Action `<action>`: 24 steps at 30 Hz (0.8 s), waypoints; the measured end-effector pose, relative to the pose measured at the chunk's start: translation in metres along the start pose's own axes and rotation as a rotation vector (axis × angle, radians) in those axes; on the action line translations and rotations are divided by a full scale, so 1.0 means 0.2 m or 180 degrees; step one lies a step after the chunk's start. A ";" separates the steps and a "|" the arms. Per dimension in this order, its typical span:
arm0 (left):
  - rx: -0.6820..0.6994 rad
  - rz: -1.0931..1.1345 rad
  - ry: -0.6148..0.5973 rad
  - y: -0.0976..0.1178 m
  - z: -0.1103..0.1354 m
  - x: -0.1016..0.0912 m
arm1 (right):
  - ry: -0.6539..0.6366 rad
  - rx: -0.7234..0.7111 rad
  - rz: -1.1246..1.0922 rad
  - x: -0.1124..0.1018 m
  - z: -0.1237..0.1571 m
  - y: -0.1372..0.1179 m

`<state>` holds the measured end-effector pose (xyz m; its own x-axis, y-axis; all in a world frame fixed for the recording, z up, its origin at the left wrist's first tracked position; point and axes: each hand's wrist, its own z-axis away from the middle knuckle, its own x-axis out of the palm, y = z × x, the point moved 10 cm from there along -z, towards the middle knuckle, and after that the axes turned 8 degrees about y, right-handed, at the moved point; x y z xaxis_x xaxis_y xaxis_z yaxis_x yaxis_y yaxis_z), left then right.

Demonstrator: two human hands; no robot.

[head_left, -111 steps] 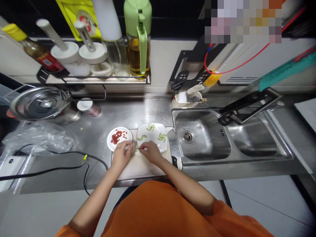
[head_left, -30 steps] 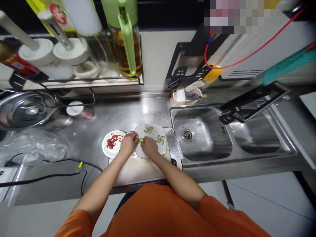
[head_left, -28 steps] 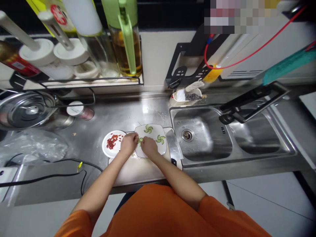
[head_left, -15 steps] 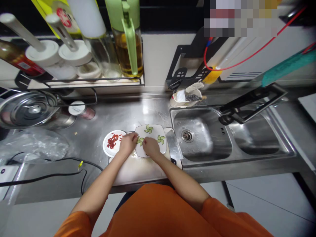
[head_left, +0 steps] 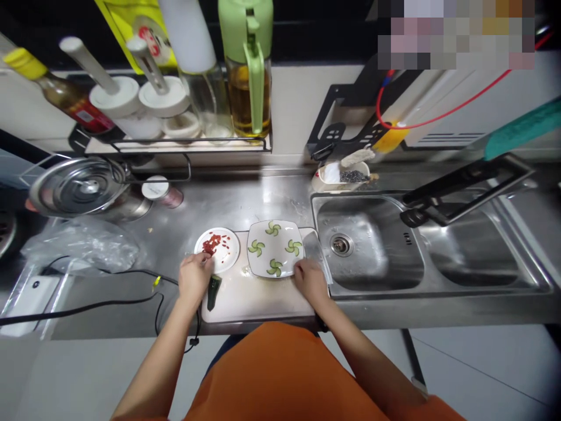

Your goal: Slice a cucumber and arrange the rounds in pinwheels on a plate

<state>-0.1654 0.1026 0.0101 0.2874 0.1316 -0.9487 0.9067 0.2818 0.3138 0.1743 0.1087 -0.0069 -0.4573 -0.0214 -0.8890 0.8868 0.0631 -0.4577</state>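
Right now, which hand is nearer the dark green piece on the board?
Left. The left hand is just left of the dark green piece; the right hand is well to its right.

What looks like a dark green cucumber end [head_left: 213,290] lies on the cutting board [head_left: 254,298], left of the square white plate [head_left: 274,249] bearing four cucumber-slice pinwheels [head_left: 256,248].

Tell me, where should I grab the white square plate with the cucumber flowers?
Probably by its two near corners, coming from the front edge of the counter. The square plate lies flat, its corners bare of cucumber flowers; the round plate crowds its left side and a knife blade its right.
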 end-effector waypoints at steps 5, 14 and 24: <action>0.0033 -0.0075 0.0021 0.02 -0.03 0.05 | 0.0085 -0.0035 0.0173 0.01 0.04 -0.01; 0.0363 -0.0017 -0.0315 0.16 -0.14 0.19 | 0.0049 -0.0049 0.0225 0.00 0.05 -0.01; 0.0372 0.0014 -0.0320 0.18 -0.17 0.15 | -0.0063 0.0011 0.0184 -0.01 0.04 -0.01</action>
<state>-0.1352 0.1478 -0.0053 0.3156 0.0352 -0.9482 0.9334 0.1681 0.3169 0.1739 0.1008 -0.0048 -0.4039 -0.0374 -0.9140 0.9120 0.0615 -0.4055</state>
